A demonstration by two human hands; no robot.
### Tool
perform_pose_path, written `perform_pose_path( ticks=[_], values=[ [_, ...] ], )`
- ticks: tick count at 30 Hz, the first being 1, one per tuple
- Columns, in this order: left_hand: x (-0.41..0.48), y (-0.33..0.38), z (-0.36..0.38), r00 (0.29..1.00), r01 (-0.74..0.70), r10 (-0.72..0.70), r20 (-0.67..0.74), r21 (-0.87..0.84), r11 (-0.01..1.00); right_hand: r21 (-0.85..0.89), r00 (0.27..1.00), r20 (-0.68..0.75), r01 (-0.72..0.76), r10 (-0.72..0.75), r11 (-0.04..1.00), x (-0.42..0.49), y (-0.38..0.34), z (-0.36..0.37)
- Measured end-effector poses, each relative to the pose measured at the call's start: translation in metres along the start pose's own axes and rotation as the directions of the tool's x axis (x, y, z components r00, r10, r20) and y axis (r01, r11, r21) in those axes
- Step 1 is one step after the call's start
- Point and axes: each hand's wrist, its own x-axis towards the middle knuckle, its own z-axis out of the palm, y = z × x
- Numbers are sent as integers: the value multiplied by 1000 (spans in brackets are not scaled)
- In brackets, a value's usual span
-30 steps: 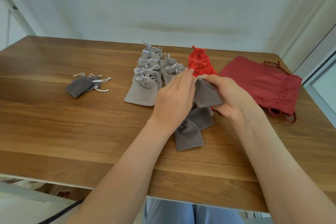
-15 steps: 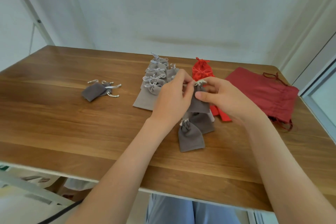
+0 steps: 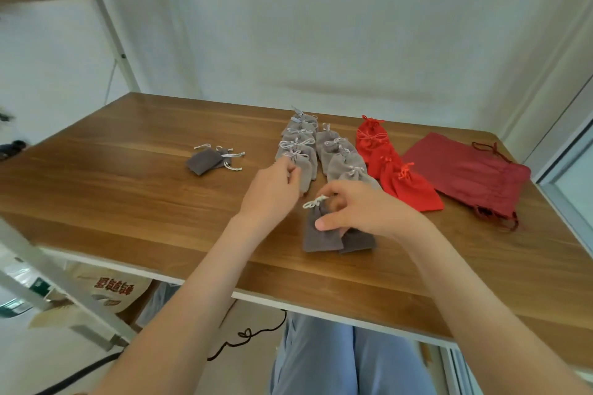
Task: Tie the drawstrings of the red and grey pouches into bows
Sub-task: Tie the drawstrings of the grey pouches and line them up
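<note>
Quick snapshot

Right grip (image 3: 362, 210) pinches the dark grey pouch (image 3: 321, 239) under its drawstring (image 3: 316, 202), on the desk (image 3: 128, 196) before the light grey row (image 3: 298, 154). Left grip (image 3: 272, 191) is curled at that row, can't tell if holding anything.

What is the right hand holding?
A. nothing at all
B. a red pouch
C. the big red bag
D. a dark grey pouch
D: the right hand grips the dark grey pouch, with its thumb on the cloth and its fingers at the white string.
</note>
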Motion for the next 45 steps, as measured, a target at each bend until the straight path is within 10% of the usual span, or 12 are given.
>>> perform_pose_path(
  ticks=[5,14,20,45],
  values=[
    [-3,-11,-3,994,78,-88,63,150,986,-400,991,-91,52,-96,915,9,5,11],
    [11,-41,-12,974,120,-13,-227,463,878,-332,970,-161,123,-185,935,34,-12,13],
    [28,-74,-24,967,254,-209,-144,518,817,-271,976,-135,128,-169,954,59,-22,27],
    [20,-66,-61,824,362,-187,-535,244,900,-96,964,-179,183,-198,978,93,-36,49]
  ],
)
